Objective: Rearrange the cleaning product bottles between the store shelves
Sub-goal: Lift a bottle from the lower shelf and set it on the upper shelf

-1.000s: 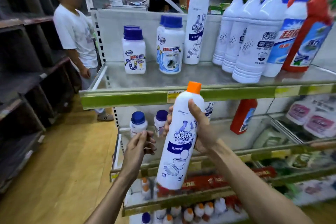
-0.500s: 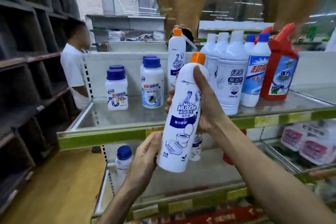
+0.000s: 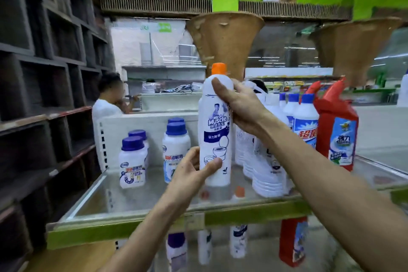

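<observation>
A tall white Mr Muscle bottle (image 3: 215,130) with an orange cap stands upright at the top glass shelf (image 3: 136,203), its base at or just above the glass. My right hand (image 3: 237,106) grips its upper body from the right. My left hand (image 3: 194,171) holds its lower part, thumb across the front. Short white jars with blue lids (image 3: 132,161) stand to its left. Tall white bottles (image 3: 267,161) and a red angled-neck bottle (image 3: 335,126) stand to its right.
Below the glass, a lower shelf holds more white bottles (image 3: 237,240) and a red bottle (image 3: 293,243). Dark wooden shelving (image 3: 44,95) lines the left side. A person in a white shirt (image 3: 106,108) stands behind the shelf end. Woven cone shades (image 3: 223,40) hang overhead.
I raised the Mr Muscle bottle from below the shelf edge up to the top shelf and set it upright. My left hand moved from beside it to holding its lower part.
</observation>
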The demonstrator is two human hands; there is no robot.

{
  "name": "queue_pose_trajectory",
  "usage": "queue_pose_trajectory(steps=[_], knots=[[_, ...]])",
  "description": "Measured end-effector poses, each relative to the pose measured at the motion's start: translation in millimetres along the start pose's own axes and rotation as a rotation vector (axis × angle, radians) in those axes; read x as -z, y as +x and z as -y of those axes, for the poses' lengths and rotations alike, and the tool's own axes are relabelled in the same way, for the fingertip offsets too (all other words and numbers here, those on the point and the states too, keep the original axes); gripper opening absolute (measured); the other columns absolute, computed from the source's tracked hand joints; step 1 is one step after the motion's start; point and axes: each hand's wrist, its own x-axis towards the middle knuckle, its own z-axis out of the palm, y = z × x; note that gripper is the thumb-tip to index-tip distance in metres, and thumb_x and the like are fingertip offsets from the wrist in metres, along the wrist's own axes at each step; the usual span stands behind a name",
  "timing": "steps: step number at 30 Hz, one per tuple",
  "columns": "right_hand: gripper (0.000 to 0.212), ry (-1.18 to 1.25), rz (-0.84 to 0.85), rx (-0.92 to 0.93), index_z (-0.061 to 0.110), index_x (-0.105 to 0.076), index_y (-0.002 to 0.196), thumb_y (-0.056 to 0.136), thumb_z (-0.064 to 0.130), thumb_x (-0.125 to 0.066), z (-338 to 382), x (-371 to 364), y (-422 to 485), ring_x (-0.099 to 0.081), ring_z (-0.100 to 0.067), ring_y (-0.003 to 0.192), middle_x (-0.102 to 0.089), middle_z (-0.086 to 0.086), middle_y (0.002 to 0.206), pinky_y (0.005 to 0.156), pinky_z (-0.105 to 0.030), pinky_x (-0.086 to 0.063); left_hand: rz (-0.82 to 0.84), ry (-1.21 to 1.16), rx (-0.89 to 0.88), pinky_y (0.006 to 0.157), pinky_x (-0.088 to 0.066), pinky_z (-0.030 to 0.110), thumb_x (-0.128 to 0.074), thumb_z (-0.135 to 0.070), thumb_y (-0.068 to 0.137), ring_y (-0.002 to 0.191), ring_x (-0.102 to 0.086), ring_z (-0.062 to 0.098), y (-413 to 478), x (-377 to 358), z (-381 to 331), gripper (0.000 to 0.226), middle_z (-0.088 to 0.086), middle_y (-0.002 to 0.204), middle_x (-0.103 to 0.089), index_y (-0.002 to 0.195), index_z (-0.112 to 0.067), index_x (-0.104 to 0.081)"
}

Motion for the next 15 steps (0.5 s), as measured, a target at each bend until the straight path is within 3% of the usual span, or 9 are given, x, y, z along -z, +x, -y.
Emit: queue_pose_trajectory(steps=[2, 3, 7, 10, 15], knots=[[0.024, -0.071, -0.038, 0.027, 0.012, -0.059, 0.115, 0.095, 0.023, -0.067, -1.0, 3.3, 8.8, -0.072, -0.018, 0.077, -0.073, -0.010, 0.097, 0.061, -0.030, -0.059, -0.019, -0.011, 0.044, 0.092, -0.055, 0.034, -0.072, -0.019, 0.088, 0.109, -0.069, 0.019, 18.9, -1.6, 8.3, 0.037, -0.002, 0.114, -0.075, 0.122, -0.016, -0.059], [0.025, -0.094, -0.051, 0.032, 0.012, -0.059, 0.118, 0.096, 0.021, -0.067, -5.7, 4.6, 12.8, -0.071, -0.017, 0.077, -0.073, -0.009, 0.099, 0.060, -0.029, -0.059, -0.029, -0.003, 0.064, 0.092, -0.055, 0.036, -0.071, -0.017, 0.088, 0.109, -0.069, 0.021, 27.1, -2.7, 13.7, 0.036, -0.001, 0.113, -0.075, 0.122, -0.017, -0.059], [0.031, -0.070, -0.073, 0.034, 0.012, -0.057, 0.124, 0.094, 0.016, -0.068, -32.9, 8.7, 25.0, -0.069, -0.027, 0.093, -0.070, -0.018, 0.114, 0.087, -0.045, -0.060, -0.078, 0.060, 0.131, 0.094, -0.053, 0.037, -0.069, -0.009, 0.090, 0.108, -0.067, 0.023, 51.3, -7.2, 32.9, 0.036, 0.003, 0.114, -0.073, 0.124, -0.013, -0.057], [0.036, -0.055, -0.070, 0.014, 0.016, -0.054, 0.128, 0.094, 0.015, -0.067, -47.5, 9.4, 29.0, -0.069, -0.028, 0.096, -0.068, -0.018, 0.117, 0.089, -0.046, -0.059, -0.124, 0.105, 0.191, 0.103, -0.049, 0.045, -0.064, -0.007, 0.093, 0.112, -0.064, 0.024, 60.6, -15.3, 42.8, 0.036, 0.007, 0.120, -0.068, 0.126, -0.010, -0.050], [0.058, -0.101, -0.091, -0.014, 0.010, -0.044, 0.147, 0.094, 0.017, -0.068, -64.7, 5.6, 37.4, -0.070, -0.033, 0.103, -0.066, -0.022, 0.125, 0.087, -0.049, -0.061, -0.177, 0.158, 0.215, 0.105, -0.047, 0.048, -0.059, -0.004, 0.093, 0.115, -0.061, 0.024, 74.0, -21.5, 51.7, 0.045, 0.008, 0.125, -0.064, 0.134, -0.013, -0.042]])
